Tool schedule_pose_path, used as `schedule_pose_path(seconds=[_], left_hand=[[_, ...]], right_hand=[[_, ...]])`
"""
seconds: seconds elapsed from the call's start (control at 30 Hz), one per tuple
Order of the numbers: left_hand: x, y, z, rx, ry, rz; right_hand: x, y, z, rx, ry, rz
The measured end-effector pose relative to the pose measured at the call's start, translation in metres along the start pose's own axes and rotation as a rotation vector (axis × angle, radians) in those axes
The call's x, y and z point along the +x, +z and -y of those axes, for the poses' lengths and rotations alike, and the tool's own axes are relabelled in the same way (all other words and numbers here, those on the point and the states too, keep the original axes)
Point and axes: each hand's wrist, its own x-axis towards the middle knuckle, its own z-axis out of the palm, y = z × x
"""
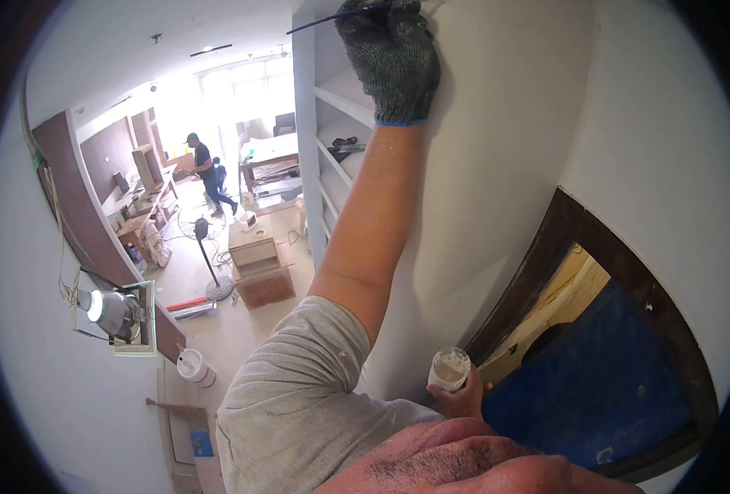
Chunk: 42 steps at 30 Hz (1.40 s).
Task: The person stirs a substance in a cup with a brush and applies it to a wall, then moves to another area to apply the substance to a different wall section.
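My left hand [398, 62], in a dark grey knitted glove with a blue cuff edge, reaches high against the pale wall [496, 140]. Its fingers are closed around a thin, dark purple stick-like tool [319, 22], whose end points left past the shelf edge. What the other end of the tool looks like is cut off by the top of the view. Low in front of my chin, my bare right hand [464, 401] grips a clear cup [450, 368] with creamy beige paste in it and smeared on its sides.
White built-in shelves [340, 165] stand left of my raised arm. A dark-framed door with a blue panel [595, 379] is at right. A lamp [114, 314] juts out at left, above a white bucket [193, 366]. Farther off are a person [207, 173], a pedestal fan [210, 259] and a wooden cabinet [256, 255].
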Motion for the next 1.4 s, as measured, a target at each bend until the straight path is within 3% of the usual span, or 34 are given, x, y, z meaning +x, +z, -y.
schedule_pose_path(seconds=[0.33, 0.93, 1.03, 1.23, 1.33, 1.4], left_hand=[[0.001, 0.003, -0.002, -0.042, -0.065, -0.101], [0.0, -0.003, 0.0, -0.066, -0.048, -0.102], [-0.005, 0.002, -0.007, 0.057, 0.077, -0.021], [-0.006, 0.009, 0.003, 0.197, 0.094, 0.197], [0.002, 0.01, 0.008, 0.625, 0.543, 0.259], [0.003, 0.012, 0.024, 0.289, 0.36, 0.302]], right_hand=[[-0.004, -0.003, 0.012, -0.022, 0.039, -0.01], [-0.007, 0.0, 0.006, -0.039, -0.009, -0.019], [-0.008, 0.002, 0.001, -0.024, -0.011, -0.037], [-0.005, 0.011, -0.014, 0.203, 0.078, -0.006], [-0.001, 0.013, -0.017, 0.191, 0.084, 0.012], [-0.001, 0.013, -0.018, 0.195, 0.081, 0.014]])
